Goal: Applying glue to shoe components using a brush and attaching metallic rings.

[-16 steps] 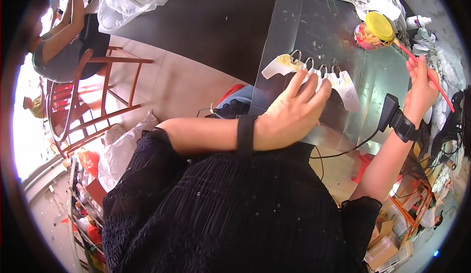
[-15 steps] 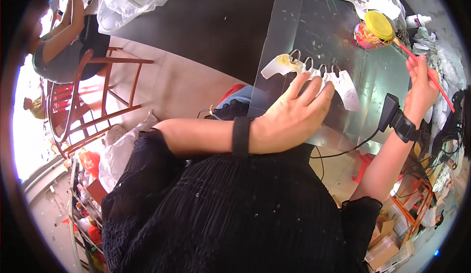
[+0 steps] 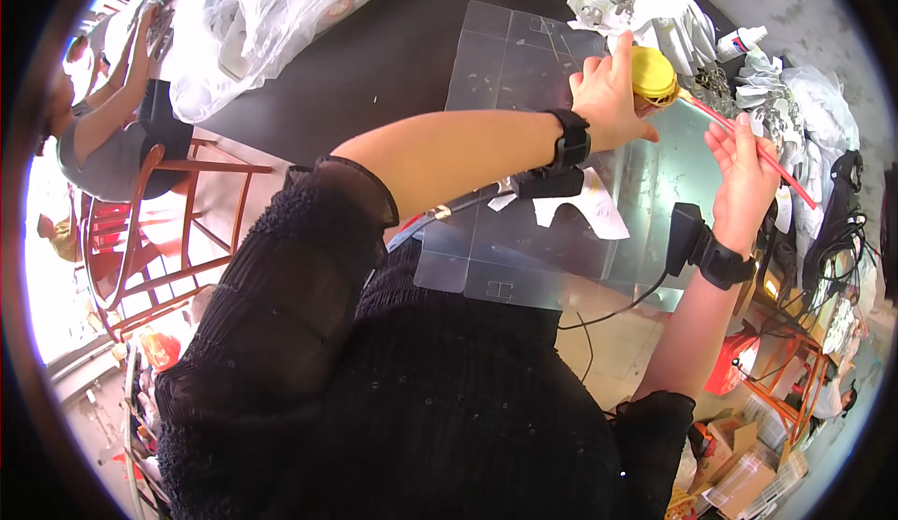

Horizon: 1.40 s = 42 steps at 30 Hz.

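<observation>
My left hand (image 3: 606, 99) reaches across to a jar with a yellow top (image 3: 653, 71). Its fingers and thumb are spread on the jar's left side; whether they touch it I cannot tell. My right hand (image 3: 744, 179) is closed on a thin red-handled brush (image 3: 786, 176), whose tip end meets the jar's right side. Below my left wrist lies a white cut-out piece (image 3: 591, 209) on a clear plastic sheet (image 3: 496, 155); the wrist strap and its device hide part of it. Most of the jar's body is behind my left hand.
Crumpled white pieces with metal rings (image 3: 669, 15) are heaped at the far right, beside a small white bottle (image 3: 741, 43). A big clear plastic bag (image 3: 253, 34) lies far left on the dark table (image 3: 393, 52). Another person (image 3: 112, 137) sits left on a wooden chair (image 3: 187, 239).
My left hand has left the white piece with metal rings and moved right and away to the jar. My right hand still holds the brush at the jar. The whole view has shifted.
</observation>
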Each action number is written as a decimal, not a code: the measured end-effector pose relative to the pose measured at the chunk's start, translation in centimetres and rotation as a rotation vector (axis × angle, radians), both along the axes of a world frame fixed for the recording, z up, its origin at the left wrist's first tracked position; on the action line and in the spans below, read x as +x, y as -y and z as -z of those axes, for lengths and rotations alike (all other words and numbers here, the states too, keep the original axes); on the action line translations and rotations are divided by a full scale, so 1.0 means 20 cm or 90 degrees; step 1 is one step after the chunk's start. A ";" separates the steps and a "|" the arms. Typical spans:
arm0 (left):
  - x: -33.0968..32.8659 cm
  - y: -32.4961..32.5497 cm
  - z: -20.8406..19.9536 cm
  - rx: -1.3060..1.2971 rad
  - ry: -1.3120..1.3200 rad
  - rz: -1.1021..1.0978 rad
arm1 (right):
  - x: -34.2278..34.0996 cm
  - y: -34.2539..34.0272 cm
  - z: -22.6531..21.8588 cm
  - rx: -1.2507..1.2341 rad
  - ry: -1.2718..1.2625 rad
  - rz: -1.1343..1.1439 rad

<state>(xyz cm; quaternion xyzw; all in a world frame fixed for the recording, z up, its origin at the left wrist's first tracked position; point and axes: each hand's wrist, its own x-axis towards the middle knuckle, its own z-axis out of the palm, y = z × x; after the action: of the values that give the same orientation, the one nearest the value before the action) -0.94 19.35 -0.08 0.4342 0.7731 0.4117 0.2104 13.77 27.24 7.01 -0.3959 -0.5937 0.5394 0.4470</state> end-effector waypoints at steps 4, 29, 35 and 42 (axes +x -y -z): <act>-0.08 -0.02 0.02 0.062 -0.098 0.010 | 0.05 0.01 -0.01 -0.010 -0.012 -0.036; -0.17 -0.01 -0.06 -0.037 -0.174 0.095 | 0.27 0.18 -0.12 0.120 0.007 0.054; -0.16 -0.02 -0.05 -0.040 -0.180 0.096 | 0.34 0.12 -0.09 0.092 -0.103 0.096; -0.19 -0.01 -0.02 -0.032 -0.193 0.090 | 0.38 0.01 -0.09 0.009 -0.279 0.136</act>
<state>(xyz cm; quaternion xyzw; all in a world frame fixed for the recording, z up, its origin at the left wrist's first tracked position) -4.70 19.65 0.33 0.5392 0.7737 0.3059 0.1309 21.32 26.98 8.72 -0.3270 -0.4413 0.5574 0.6226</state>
